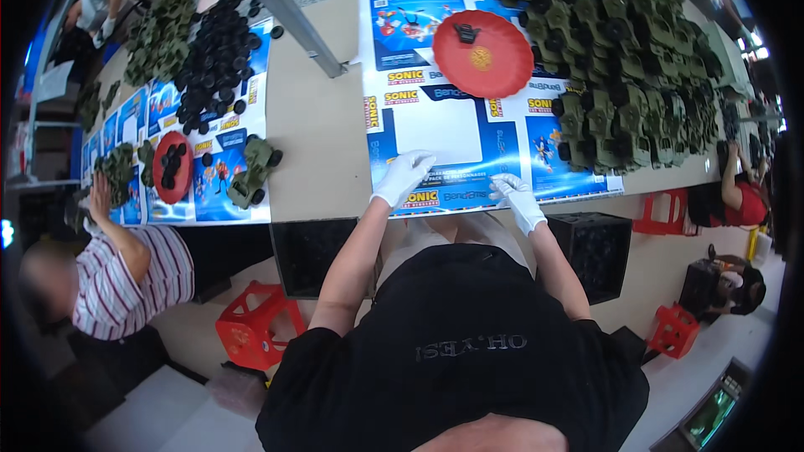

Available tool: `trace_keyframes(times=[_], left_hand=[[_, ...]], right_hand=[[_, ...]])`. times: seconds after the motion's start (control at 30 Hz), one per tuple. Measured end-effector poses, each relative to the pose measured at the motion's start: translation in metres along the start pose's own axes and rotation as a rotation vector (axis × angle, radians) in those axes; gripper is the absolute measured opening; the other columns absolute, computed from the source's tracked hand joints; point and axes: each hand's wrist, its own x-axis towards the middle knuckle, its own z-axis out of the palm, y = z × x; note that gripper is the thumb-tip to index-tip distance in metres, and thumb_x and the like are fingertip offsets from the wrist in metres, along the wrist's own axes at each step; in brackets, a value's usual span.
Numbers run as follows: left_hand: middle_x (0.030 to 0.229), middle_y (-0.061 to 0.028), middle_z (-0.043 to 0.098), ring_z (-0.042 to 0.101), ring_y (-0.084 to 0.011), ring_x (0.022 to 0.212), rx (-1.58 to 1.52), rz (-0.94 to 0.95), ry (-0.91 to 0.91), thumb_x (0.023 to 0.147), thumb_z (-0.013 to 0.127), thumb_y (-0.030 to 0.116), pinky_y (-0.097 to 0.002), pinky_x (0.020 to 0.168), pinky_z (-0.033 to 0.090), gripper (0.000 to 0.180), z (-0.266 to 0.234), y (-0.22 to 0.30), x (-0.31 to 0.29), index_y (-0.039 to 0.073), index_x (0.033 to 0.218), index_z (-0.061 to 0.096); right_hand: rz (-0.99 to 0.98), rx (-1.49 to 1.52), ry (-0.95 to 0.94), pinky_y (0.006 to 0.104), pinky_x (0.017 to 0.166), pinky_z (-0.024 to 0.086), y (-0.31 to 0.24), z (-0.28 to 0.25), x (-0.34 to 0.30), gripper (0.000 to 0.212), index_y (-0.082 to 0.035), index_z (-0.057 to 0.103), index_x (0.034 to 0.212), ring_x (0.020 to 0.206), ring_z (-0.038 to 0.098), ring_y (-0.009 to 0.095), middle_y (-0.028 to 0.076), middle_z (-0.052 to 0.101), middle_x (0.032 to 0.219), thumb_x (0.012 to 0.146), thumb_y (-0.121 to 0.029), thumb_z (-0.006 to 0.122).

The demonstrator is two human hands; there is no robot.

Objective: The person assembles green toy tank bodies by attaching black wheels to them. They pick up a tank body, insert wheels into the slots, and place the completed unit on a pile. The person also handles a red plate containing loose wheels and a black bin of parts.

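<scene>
Gloved fingers of the left hand and right hand are loosely bent, slightly parted, over the front of the blue printed sheet on the worktop; contact cannot be told.

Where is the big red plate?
In the head view, the big red plate sits on the printed sheet, ahead of the right hand, just left of the green toy vehicles.
</scene>
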Motion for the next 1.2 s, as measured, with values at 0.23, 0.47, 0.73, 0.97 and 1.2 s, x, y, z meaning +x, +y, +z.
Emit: trace_keyframes(times=[0.23,0.47,0.73,0.97,1.2], left_hand=[[0.109,-0.0113,0.064,0.061,-0.0161,0.092,0.02,-0.002,0.014,0.095,0.057,0.028,-0.0283,0.084,0.048,0.043,0.057,0.043,0.07,-0.003,0.125,0.055],[0.103,-0.0171,0.068,0.066,-0.0242,0.091,0.344,0.04,0.12,0.091,0.06,0.024,-0.0337,0.082,0.051,0.041,0.117,0.037,0.049,-0.002,0.123,0.057],[0.106,-0.0166,0.068,0.064,-0.031,0.102,0.206,-0.266,0.524,0.09,0.06,0.03,-0.038,0.089,0.049,0.037,0.133,-0.022,-0.059,0.005,0.118,0.061],[0.102,-0.0136,0.069,0.065,-0.0307,0.096,0.297,-0.235,0.435,0.091,0.058,0.031,-0.0395,0.085,0.049,0.035,0.096,-0.025,-0.066,0.008,0.116,0.063],[0.101,-0.0221,0.066,0.063,-0.038,0.095,0.451,-0.129,0.516,0.088,0.053,0.034,-0.0439,0.086,0.048,0.037,-0.001,-0.015,-0.065,0.006,0.11,0.063]], right_hand=[[-0.155,-0.194,0.044,0.026,0.062,0.05,-0.053,-0.035,0.065,0.017,-0.005,0.068,0.102,0.077,0.065,0.013,0.006,0.068,0.093,0.09,-0.015,0.061],[-0.902,-0.998,0.276,0.044,0.089,0.047,-0.177,0.001,0.266,0.049,-0.012,0.057,0.121,0.112,0.055,0.029,0.011,0.055,0.12,0.076,-0.025,0.067],[-0.994,-1.363,0.031,0.0502,0.084,0.048,-0.177,0.015,0.316,0.036,-0.015,0.058,0.118,0.103,0.058,0.034,0.011,0.061,0.11,0.085,-0.026,0.061],[-0.742,-0.979,0.118,0.0458,0.086,0.048,-0.185,0.0,0.303,0.031,-0.009,0.062,0.114,0.1,0.062,0.038,0.018,0.065,0.11,0.089,-0.026,0.054],[-0.836,-0.592,0.09,0.0369,0.089,0.049,-0.188,-0.001,0.235,0.035,0.003,0.057,0.119,0.101,0.064,0.03,0.019,0.065,0.112,0.092,-0.018,0.058]])
